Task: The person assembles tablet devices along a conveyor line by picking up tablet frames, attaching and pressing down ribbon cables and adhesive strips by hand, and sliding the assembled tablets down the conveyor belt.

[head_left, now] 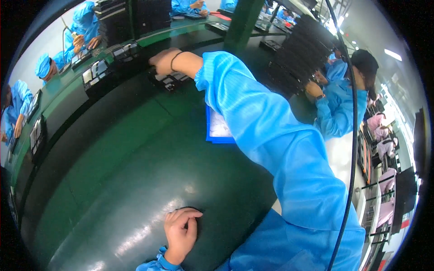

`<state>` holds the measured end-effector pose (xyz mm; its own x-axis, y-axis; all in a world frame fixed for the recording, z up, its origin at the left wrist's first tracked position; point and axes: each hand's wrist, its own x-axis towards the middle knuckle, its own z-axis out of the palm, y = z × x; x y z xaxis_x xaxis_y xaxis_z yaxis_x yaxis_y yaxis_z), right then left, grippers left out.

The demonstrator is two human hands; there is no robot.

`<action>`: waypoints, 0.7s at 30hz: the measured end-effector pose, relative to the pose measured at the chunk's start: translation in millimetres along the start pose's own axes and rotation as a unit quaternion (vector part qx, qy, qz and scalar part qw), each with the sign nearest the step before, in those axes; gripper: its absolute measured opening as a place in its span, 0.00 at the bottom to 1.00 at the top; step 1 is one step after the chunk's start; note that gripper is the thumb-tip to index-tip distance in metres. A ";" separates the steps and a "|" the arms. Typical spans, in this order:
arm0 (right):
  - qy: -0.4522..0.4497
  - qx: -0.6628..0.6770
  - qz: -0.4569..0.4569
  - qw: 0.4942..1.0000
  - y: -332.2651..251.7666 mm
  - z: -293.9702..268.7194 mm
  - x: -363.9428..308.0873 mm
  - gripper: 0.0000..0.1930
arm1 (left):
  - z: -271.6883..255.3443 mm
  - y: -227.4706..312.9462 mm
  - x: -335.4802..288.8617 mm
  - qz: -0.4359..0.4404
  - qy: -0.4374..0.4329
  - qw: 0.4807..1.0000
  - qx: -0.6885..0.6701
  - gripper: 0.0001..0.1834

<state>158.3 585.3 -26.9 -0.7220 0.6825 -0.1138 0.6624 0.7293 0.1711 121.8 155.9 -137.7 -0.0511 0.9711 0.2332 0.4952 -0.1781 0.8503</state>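
Observation:
My right arm stretches far across the green work table (144, 167) in a blue sleeve with a dark band at the wrist. At its end my right hand (166, 62) is over the far edge of a black tray (171, 83) with pale, flat pieces in it. Its fingers are mostly hidden, so their grip does not show. Low in the view, my left hand (181, 231) rests on the table top, its fingers curled in and nothing visible in them. A blue bin (220, 140) with whitish contents is partly covered by my right sleeve.
More black trays with pale pieces (96, 74) line the raised green ledge at the far left. A tall stack of black trays (300, 54) stands at the right, near a co-worker in blue (339, 108). A black cable (355, 135) hangs down the right side.

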 end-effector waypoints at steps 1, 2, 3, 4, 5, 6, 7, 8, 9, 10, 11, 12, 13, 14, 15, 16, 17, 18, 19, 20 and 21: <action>0.013 0.002 0.041 0.999 8.7 9.8 11.7 0.17 | -1.5 -1.8 -1.7 -0.004 -0.006 1.000 -0.004 0.09; 0.025 0.004 0.080 0.996 15.1 18.4 21.4 0.16 | -4.4 -2.8 -4.5 -0.008 -0.011 1.000 -0.009 0.09; 0.040 -0.023 0.130 0.990 25.1 25.1 28.5 0.18 | -5.5 -4.0 -6.3 -0.008 -0.018 1.000 -0.008 0.09; 0.052 -0.051 0.185 0.980 37.9 32.8 32.1 0.19 | -5.0 -4.1 -6.5 -0.002 -0.017 1.000 -0.014 0.09; 0.052 -0.053 0.184 0.980 41.7 39.7 37.5 0.19 | -7.3 -2.7 -8.7 -0.007 -0.018 1.000 -0.013 0.10; 0.027 -0.130 0.218 0.967 47.2 46.9 42.0 0.20 | -9.5 -0.3 -8.9 -0.012 -0.020 1.000 -0.012 0.10; -0.002 -0.206 0.254 0.945 53.8 58.0 45.6 0.21 | -13.1 2.2 -9.0 -0.046 -0.043 0.998 -0.025 0.09; -0.009 -0.212 0.260 0.942 67.8 65.1 45.4 0.21 | -12.1 4.5 -8.5 -0.042 -0.049 0.997 -0.034 0.09; -0.068 -0.247 0.255 0.932 84.2 70.0 44.3 0.21 | -10.0 6.2 -7.4 -0.032 -0.048 0.998 -0.039 0.09; -0.126 -0.278 0.244 0.921 92.5 76.7 46.1 0.20 | -9.3 6.5 -6.1 -0.027 -0.043 0.998 -0.041 0.09; -0.129 -0.271 0.229 0.926 69.7 76.5 51.8 0.20 | -14.1 4.4 -8.0 -0.043 -0.040 0.998 -0.035 0.09; -0.129 -0.190 0.204 0.952 46.6 73.0 59.4 0.21 | -18.9 2.3 -9.6 -0.055 -0.038 0.997 -0.031 0.09; -0.125 -0.105 0.171 0.972 10.2 59.8 64.0 0.22 | -26.0 0.4 -14.8 -0.069 -0.031 0.997 -0.020 0.09; -0.126 -0.038 0.174 0.976 17.0 46.2 46.2 0.23 | -22.5 2.7 -12.4 -0.059 -0.039 0.997 -0.032 0.09; -0.070 -0.106 0.099 0.987 64.1 76.5 71.4 0.25 | -19.9 4.7 -10.1 -0.036 -0.044 0.997 -0.045 0.10; -0.070 -0.098 0.079 0.990 54.1 82.7 83.6 0.25 | -21.9 1.4 -11.9 -0.039 -0.033 0.998 -0.039 0.10; -0.068 -0.055 0.069 0.994 42.6 82.4 92.6 0.24 | -25.5 -0.3 -14.1 -0.060 -0.014 0.998 -0.024 0.10; -0.066 -0.012 0.055 0.996 31.0 80.9 100.4 0.24 | -28.9 -1.9 -15.1 -0.062 -0.029 0.997 -0.030 0.10; -0.090 -0.031 0.041 0.995 54.3 89.4 99.4 0.26 | -25.0 -2.3 -12.6 -0.047 -0.049 0.996 -0.052 0.11; -0.073 0.100 0.042 0.991 56.6 97.4 98.9 0.27 | -24.4 -3.0 -15.4 -0.064 -0.027 0.997 -0.040 0.11; -0.044 0.066 0.059 0.995 105.6 109.6 91.0 0.26 | -17.4 -0.7 -14.9 -0.014 -0.043 0.997 -0.061 0.11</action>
<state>184.4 729.7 -126.4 -0.6214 0.7611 -0.1861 0.7662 0.6400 0.0588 107.1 138.8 -133.6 0.0135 0.9849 0.1726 0.3849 -0.1644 0.9082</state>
